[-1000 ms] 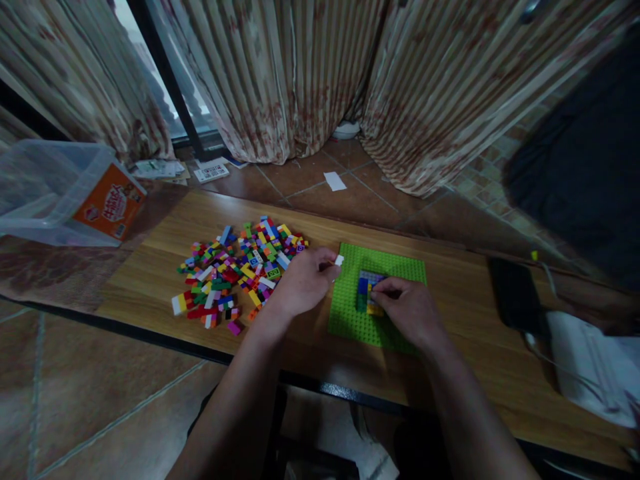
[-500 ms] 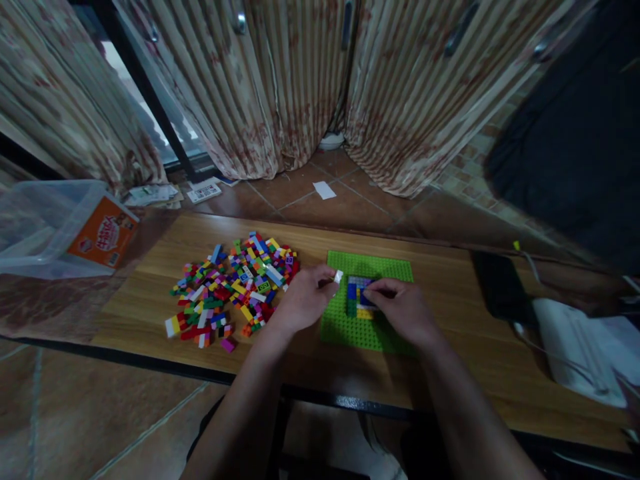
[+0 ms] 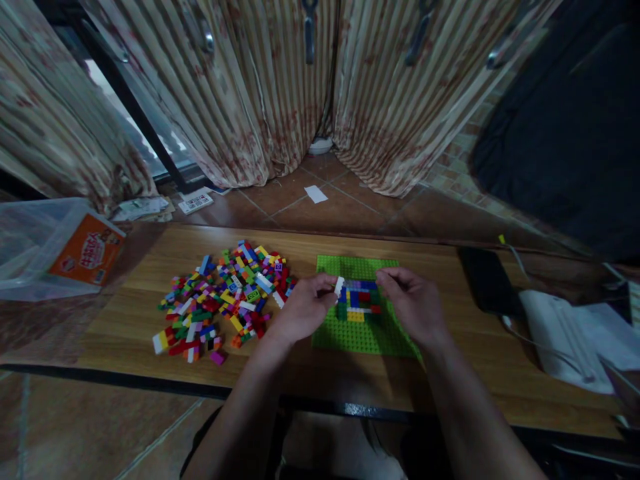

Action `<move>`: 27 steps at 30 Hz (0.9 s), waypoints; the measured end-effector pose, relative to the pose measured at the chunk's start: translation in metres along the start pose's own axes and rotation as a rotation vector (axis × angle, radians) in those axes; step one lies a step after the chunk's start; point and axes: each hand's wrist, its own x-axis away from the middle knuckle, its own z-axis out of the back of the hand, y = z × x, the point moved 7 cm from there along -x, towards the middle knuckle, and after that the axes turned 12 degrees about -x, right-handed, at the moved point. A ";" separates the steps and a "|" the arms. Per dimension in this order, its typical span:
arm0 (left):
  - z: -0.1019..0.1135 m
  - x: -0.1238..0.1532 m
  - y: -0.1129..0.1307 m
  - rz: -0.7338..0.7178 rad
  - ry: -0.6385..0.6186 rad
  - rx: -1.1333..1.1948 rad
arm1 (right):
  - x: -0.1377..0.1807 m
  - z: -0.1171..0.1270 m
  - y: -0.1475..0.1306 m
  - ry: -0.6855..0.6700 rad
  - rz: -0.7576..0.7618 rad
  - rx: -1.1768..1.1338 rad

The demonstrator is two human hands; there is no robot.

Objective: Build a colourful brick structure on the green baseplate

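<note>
Head view: left fingers (image 3: 326, 294) pinch white brick (image 3: 339, 286); right fingers (image 3: 393, 277) curl above baseplate (image 3: 359, 337), grasp unclear.

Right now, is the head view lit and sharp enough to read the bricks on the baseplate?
Head view: dim, bluish light, dark corners; wide-angle distortion bows the wooden table. Even so, the green baseplate, the brick patch on it and the white brick in the left hand read clearly.

Only 2 arms of the person show. The left hand (image 3: 300, 310) and the right hand (image 3: 415, 307) are bare, and the left forearm (image 3: 245, 400) and right forearm (image 3: 465, 413) are uncovered along their whole visible length, down to the picture's lower edge. Dim light hides finer detail on them.
</note>
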 end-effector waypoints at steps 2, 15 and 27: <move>0.000 -0.001 0.003 -0.007 0.001 0.035 | 0.000 0.002 -0.001 0.004 -0.016 -0.026; -0.008 0.001 0.013 -0.093 0.077 -0.069 | 0.010 -0.026 0.008 -0.142 -0.193 -0.374; -0.010 -0.003 0.008 0.030 0.296 -0.798 | -0.001 0.007 0.020 0.183 -0.314 -0.705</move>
